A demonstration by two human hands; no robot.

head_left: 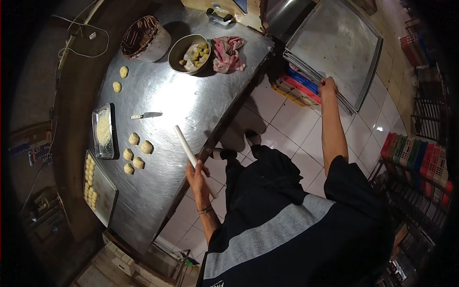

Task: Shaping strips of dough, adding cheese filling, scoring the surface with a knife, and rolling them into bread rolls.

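Left hand [197,168] grips a slim white rolling pin [187,146] over the near edge of the steel tabletop [191,100]. Right hand [328,87] grasps the edge of the stacked grey metal baking trays [334,45], far right.

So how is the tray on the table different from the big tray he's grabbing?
The small tray lies on the steel table with rows of dough pieces; the big tray is bare, stacked on others, with the right hand on its edge. Both are rectangular metal.

Shiny steel table [191,103]; trays [334,43] (matt metal)
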